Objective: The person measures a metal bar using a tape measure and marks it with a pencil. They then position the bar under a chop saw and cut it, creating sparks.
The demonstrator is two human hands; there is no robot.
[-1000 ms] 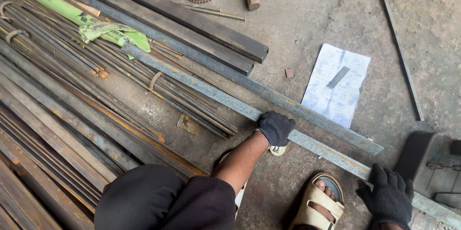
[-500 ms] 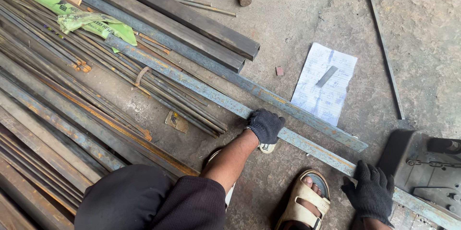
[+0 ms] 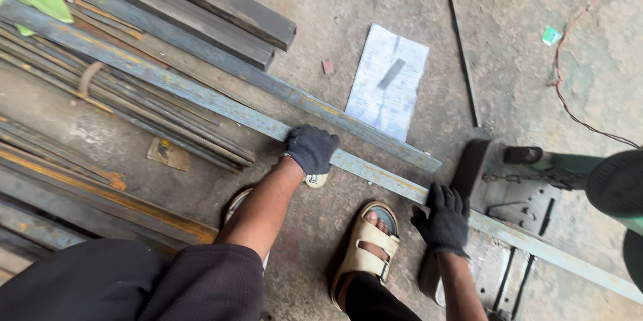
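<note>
Angle iron, long and rust-flecked, is laid flat on the concrete floor and runs diagonally from the stock pile at upper left down to the lower right. Its right part is carried across the base of a cutting machine, which is presumably why it is steadied at two places.

The left hand, in a dark glove, is curled over the top edge of the bar, with the fingers closed down on the far side and the palm pressed on it, so the bar appears to be held against sliding. The right hand, also gloved, is set against the near edge close to the machine, its fingers spread and bent over the metal; whether it grips or merely rests cannot be told.

A sandalled foot is planted just beside the bar, between the two hands, as if a crouch is braced.

A sheet of paper is weighted on the floor by a small metal piece, well beyond the bar. Thin rods and heavier steel sections are stacked to the left, parallel to the bar. A thin rod lies apart near the paper, and a red wire trails at upper right.
</note>
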